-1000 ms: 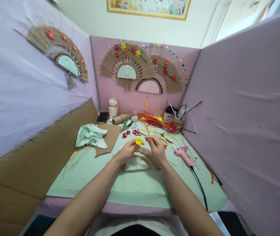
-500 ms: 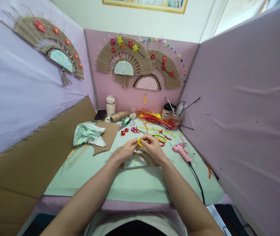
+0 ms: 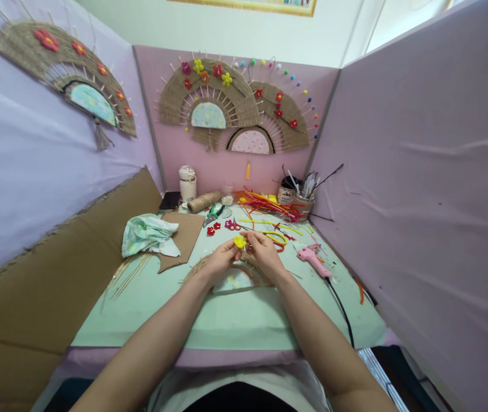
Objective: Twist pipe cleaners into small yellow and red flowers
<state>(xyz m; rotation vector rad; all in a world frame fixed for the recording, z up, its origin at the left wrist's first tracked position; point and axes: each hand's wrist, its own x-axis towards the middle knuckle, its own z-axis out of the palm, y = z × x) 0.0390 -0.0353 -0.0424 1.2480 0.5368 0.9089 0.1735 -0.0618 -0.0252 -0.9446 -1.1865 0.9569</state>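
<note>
Between my two hands is a small yellow pipe-cleaner flower, held up above the table. My left hand pinches its left side. The fingers of my right hand are closed at its right edge, and the fingertips partly hide what they grip. Under my hands lies a woven twine fan with a pale green patterned half-circle at its base; my wrists cover part of it. Just beyond, small red flowers and a pink flower rest on the table.
Yellow-handled scissors lie beyond my right hand. A pink glue gun with a black cord sits at right. Patterned cloth covers part of a cardboard piece at left. Pipe cleaners, a twine roll and a white bottle stand behind.
The yellow flower has turned so that its petals face up more and show more fully between my fingers. The whole view has shifted slightly.
</note>
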